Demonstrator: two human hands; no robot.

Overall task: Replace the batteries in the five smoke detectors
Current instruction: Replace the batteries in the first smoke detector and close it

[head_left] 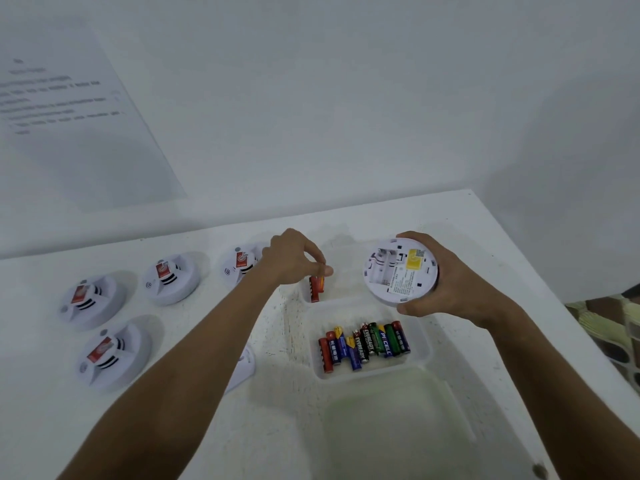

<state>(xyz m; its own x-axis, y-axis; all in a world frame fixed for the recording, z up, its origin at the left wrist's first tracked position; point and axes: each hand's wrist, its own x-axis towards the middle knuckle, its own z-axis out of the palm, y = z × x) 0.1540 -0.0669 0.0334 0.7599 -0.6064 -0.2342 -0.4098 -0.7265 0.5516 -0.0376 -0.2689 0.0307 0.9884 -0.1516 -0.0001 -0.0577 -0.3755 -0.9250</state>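
My right hand [446, 282] grips a white smoke detector [400, 271] turned back side up; its battery bay shows no batteries. My left hand [294, 259] pinches a red battery [316, 287] by its top, over the far clear tray [343, 244]. A nearer clear tray [424, 355] holds several mixed batteries [365, 344] lying side by side. Several more detectors with red tags lie face up on the left: one [90, 299], another [171, 277], one behind my left hand [239, 268], and one nearer [110, 353]. A white cover plate [242, 370] lies partly hidden under my left forearm.
The white table [485, 244] meets a white wall at the back, with a printed sheet [69, 112] stuck on it at the left. A third clear tray [394, 424] sits nearest me. The table's right edge falls off to a patterned floor [616, 341].
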